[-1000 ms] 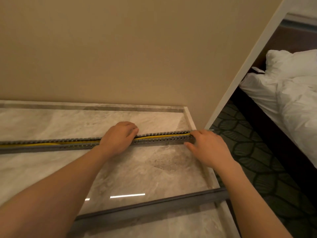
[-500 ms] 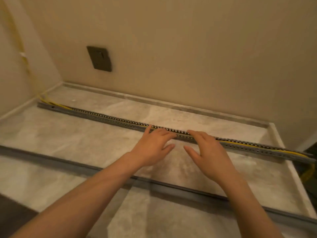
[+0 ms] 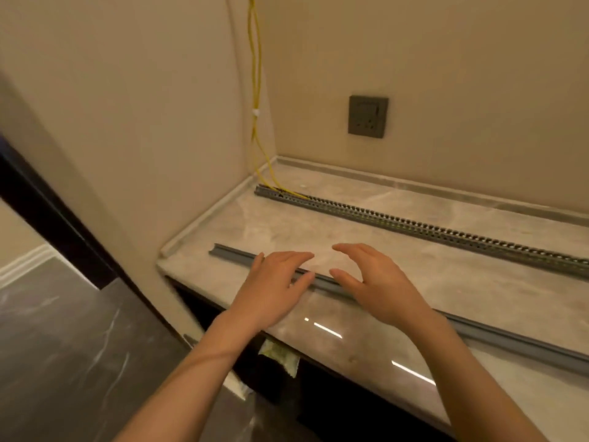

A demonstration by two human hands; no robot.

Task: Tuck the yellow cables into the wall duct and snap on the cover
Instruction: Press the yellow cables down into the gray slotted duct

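A long grey slotted duct [image 3: 414, 226] lies on the marble shelf [image 3: 478, 291], running from the far left corner off to the right. Yellow cables [image 3: 255, 90] hang down the wall corner and enter the duct's left end. The grey cover strip [image 3: 236, 254] lies nearer the shelf's front edge, parallel to the duct. My left hand [image 3: 274, 288] hovers over the cover with fingers straight, holding nothing. My right hand [image 3: 376, 282] is beside it above the cover, fingers spread and slightly bent, thumb near the strip. Whether either hand touches the cover I cannot tell.
A dark wall socket [image 3: 367, 116] sits on the back wall above the shelf. The side wall [image 3: 143, 122] closes the shelf on the left. Below the shelf's front edge is a dark cavity and a grey floor [image 3: 63, 362].
Both hands left the duct and came back toward the front edge, over the cover strip. My view swung left, so the corner with the hanging cables shows.
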